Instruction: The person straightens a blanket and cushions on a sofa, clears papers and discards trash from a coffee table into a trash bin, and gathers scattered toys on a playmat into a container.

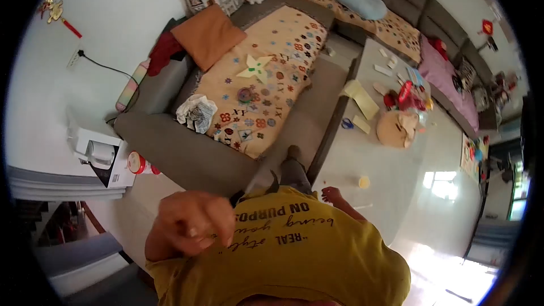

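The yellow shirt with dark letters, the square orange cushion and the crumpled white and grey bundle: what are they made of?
The yellow shirt with dark letters looks like matte cloth: it drapes loosely. The square orange cushion seems smooth and dull, probably fabric, with no glare. The crumpled white and grey bundle looks thin and creased; cloth or plastic, I can't tell.

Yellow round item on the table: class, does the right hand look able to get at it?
Probably yes: the right hand is near the yellow round item, with only bare tabletop visible between them.
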Demonstrator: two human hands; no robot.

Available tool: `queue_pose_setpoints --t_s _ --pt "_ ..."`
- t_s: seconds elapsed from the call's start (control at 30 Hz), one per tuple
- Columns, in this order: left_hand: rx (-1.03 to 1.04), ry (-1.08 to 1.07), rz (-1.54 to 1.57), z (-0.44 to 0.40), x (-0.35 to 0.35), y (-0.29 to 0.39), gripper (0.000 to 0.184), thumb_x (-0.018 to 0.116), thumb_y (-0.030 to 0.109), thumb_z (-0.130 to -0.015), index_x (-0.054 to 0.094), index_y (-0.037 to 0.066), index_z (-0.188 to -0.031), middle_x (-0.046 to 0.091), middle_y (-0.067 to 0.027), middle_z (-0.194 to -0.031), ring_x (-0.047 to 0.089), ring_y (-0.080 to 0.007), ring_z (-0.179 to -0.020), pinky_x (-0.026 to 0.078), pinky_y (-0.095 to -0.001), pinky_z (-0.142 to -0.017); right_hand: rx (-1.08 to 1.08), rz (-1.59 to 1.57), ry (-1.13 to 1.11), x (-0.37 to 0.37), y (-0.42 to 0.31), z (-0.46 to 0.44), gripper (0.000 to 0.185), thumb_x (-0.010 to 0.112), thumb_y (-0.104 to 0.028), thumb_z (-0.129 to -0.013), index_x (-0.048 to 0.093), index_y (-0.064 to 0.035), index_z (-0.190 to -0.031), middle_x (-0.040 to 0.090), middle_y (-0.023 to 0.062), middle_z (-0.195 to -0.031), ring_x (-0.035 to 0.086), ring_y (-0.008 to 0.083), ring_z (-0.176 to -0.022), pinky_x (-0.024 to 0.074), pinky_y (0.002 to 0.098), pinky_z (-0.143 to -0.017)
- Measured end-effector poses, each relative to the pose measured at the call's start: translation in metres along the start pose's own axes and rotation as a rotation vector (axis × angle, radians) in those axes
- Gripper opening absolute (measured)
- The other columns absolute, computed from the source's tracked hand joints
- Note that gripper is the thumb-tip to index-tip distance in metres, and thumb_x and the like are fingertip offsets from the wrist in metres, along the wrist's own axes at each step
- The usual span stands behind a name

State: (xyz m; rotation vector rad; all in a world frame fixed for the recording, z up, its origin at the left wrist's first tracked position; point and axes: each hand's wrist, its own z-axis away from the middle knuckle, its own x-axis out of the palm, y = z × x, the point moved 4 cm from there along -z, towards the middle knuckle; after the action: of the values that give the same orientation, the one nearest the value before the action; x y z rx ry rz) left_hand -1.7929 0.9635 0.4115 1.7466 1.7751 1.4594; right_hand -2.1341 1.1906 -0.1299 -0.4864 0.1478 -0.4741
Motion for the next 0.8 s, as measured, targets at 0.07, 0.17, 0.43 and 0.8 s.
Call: queue_pose_setpoints --t_s 0.07,0.17,0.43,0.8 --pt "-0.136 0.061 -0.132 -0.008 -0.034 -0.028 0.017 0.061 -0.010 -0.073 0.050 0.003 -0.075 0.060 -0.0163 -0.077 0.059 -0.0239 -0.070 0.047 -0.0300 -0.057 -0.186 0.311 -0.167 0.019 -0.040 -0.009 0.029 0.056 -0.026 -0.087 0.061 0.0031 -0.089 0.059 0.0152 -0.072 0.055 0.0255 -0.058 0.0487 0.0373 -0.055" --pt "-0.253 0.273 -0.266 -0.028 -0.093 -0.080 0.013 0.060 -0.008 -0.077 0.051 0.002 -0.077 0.060 -0.0119 -0.074 0.058 -0.0177 -0.069 0.048 -0.0283 -0.057 -0.648 1.176 -0.326 0.014 -0.081 -0.110 0.025 0.058 -0.024 -0.084 0.062 -0.0011 -0.093 0.060 0.0120 -0.077 0.058 0.0219 -0.068 0.0492 0.0375 -0.063" --pt "-0.721 0.783 -0.476 -0.046 -0.244 -0.227 0.006 0.058 0.003 -0.084 0.056 0.001 -0.079 0.060 -0.0075 -0.072 0.058 -0.0138 -0.067 0.048 -0.0304 -0.060 -0.103 0.399 -0.307 -0.012 -0.292 -0.144 0.028 0.059 -0.014 -0.084 0.053 -0.0071 -0.111 0.059 0.0085 -0.082 0.056 0.0196 -0.064 0.0485 0.0324 -0.056" --pt "-0.980 1.224 -0.111 0.101 -0.292 -0.343 0.014 0.050 0.013 -0.091 0.056 0.000 -0.088 0.056 -0.0087 -0.074 0.050 -0.0157 -0.060 0.043 -0.0302 -0.057 -0.173 0.653 -0.195 -0.033 -0.338 -0.227 0.022 0.051 -0.021 -0.088 0.058 -0.0043 -0.100 0.059 0.0089 -0.075 0.056 0.0160 -0.061 0.0448 0.0301 -0.052"
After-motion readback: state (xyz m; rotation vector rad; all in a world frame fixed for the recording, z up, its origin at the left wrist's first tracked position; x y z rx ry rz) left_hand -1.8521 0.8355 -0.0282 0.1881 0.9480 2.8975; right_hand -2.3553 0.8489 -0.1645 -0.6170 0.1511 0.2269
